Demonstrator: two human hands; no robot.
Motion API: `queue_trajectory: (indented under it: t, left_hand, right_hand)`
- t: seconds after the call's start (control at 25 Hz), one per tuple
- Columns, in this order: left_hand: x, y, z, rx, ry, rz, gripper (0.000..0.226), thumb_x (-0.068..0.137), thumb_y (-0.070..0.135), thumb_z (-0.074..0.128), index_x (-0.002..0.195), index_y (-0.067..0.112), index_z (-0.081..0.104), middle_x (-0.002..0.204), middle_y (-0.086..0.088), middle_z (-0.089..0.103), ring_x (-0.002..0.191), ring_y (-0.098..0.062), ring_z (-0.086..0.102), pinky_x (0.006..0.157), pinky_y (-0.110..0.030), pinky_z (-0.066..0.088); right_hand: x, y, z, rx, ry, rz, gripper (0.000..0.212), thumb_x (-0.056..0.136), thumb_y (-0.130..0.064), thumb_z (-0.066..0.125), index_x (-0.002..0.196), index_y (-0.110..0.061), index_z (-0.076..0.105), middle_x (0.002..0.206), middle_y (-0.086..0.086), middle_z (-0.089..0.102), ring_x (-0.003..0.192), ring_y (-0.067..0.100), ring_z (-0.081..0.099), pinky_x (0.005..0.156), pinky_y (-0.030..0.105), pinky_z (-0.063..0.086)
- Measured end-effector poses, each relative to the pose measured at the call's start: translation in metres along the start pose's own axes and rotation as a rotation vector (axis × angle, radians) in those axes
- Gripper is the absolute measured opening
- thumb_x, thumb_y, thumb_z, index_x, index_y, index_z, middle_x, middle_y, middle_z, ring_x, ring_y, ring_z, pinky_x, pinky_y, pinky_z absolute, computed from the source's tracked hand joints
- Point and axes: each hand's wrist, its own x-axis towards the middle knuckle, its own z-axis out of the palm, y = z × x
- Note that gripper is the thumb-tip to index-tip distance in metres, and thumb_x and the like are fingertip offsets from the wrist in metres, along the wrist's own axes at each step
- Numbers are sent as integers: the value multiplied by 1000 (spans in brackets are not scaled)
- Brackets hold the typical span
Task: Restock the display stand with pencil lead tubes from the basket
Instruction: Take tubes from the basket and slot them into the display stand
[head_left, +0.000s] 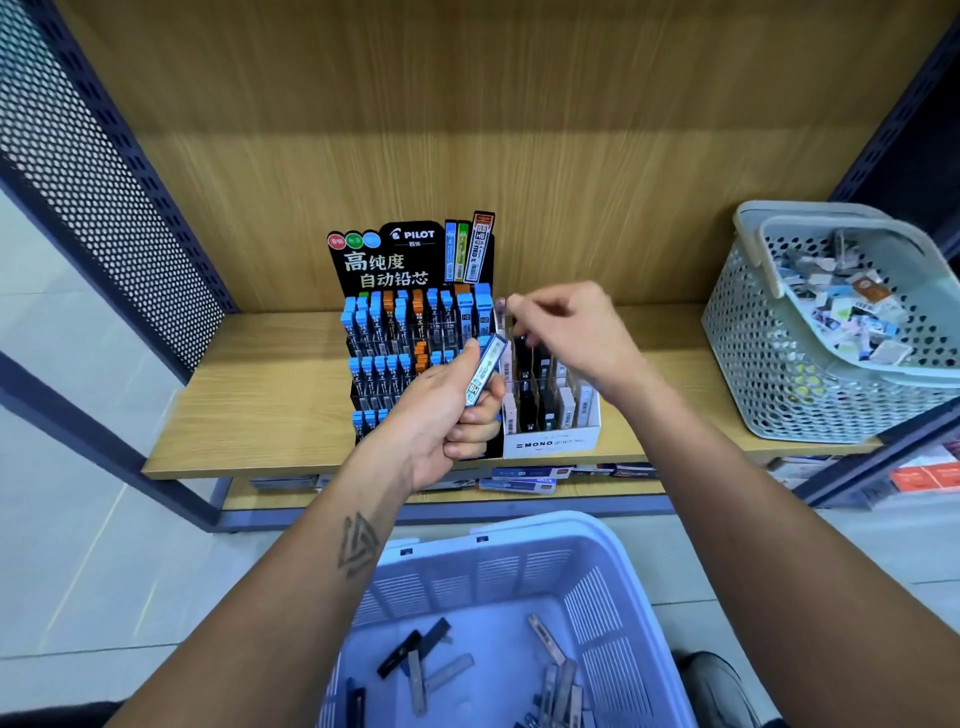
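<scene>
Pencil lead tube (485, 370) is standing tilted in my left hand (453, 410), fingers (475, 431) curled round it, just beside the display stand (410, 332), while my right hand (566, 332) is pinching something small over the white box (550, 441).

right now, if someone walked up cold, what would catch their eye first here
Probably the black Pilot display stand at the middle of the wooden shelf, packed with blue- and orange-capped tubes. Right in front of it the left hand grips a blue lead tube, while the right hand reaches over the white Mono box. Below, a pale blue basket holds loose tubes.
</scene>
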Motion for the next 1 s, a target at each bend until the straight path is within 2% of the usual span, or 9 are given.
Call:
queue_trajectory:
  t: [0.08, 0.28, 0.44, 0.52, 0.64, 0.72, 0.8, 0.92, 1.0]
  left_hand:
    - [-7, -1, 0, -10, 11, -24, 47, 108, 46, 38, 83, 11, 56, 56, 1, 25, 42, -10, 16, 38, -20, 10]
    - [-29, 2, -10, -59, 132, 38, 20, 104, 21, 53, 109, 3, 58, 67, -5, 52, 49, -12, 37, 39, -22, 27]
    - [-37, 12, -15, 178, 232, 244, 7, 96, 3, 64, 96, -2, 60, 67, -9, 59, 47, -11, 43, 40, -22, 35]
    - [-40, 12, -12, 376, 228, 256, 9, 94, 5, 69, 89, 1, 62, 65, -9, 63, 43, -10, 43, 39, -23, 36]
    - [-38, 10, -13, 488, 258, 242, 11, 93, 6, 71, 88, 6, 62, 71, -12, 66, 43, -12, 46, 42, -25, 41]
    - [-34, 11, -18, 522, 313, 279, 7, 95, 8, 69, 98, 7, 63, 85, -10, 69, 58, -17, 58, 57, -33, 54]
    - [-27, 11, -29, 901, 425, 387, 20, 100, 17, 60, 118, 9, 64, 114, -6, 68, 96, -18, 64, 91, -39, 55]
    - [-20, 9, -37, 1457, 426, 461, 52, 107, 38, 40, 151, 12, 42, 158, -5, 39, 148, -22, 31, 122, -43, 27]
    - [-12, 5, -38, 1575, 332, 340, 63, 107, 49, 27, 160, 14, 23, 169, -3, 14, 156, -18, 7, 127, -45, 10]
  right_hand:
    - [-22, -14, 6, 151, -195, 80, 24, 95, -30, 69, 86, -10, 78, 69, 5, 70, 60, 8, 54, 58, 23, 44]
    - [-47, -13, 2, 376, -142, 197, 10, 89, -9, 74, 90, 0, 72, 67, 6, 70, 54, 9, 59, 51, 19, 47]
    - [-58, -17, 1, 152, -316, 86, 9, 85, -4, 78, 91, -6, 73, 78, 8, 71, 65, 6, 62, 64, 19, 52]
    - [-58, -21, 9, 64, -317, -26, 18, 83, -2, 79, 98, -9, 71, 80, 3, 68, 68, 3, 60, 66, 16, 50]
    - [-55, -20, 22, 19, -334, -97, 35, 82, 0, 77, 109, -19, 66, 79, 2, 65, 65, 7, 57, 65, 25, 51]
    - [-50, -15, 26, -26, -321, -106, 41, 85, -3, 75, 111, -32, 61, 77, 1, 61, 60, 9, 54, 60, 27, 49]
    - [-42, -15, 25, -53, -204, -92, 37, 89, -7, 73, 111, -34, 62, 76, -1, 61, 60, 11, 60, 60, 31, 53]
    - [-27, -19, 18, -48, 66, -106, 19, 92, -12, 70, 108, -21, 67, 82, -1, 67, 68, 9, 67, 67, 28, 58]
    - [-16, -23, 18, -90, 162, -153, 15, 90, -14, 72, 104, -20, 70, 86, -7, 69, 73, 7, 66, 73, 25, 57]
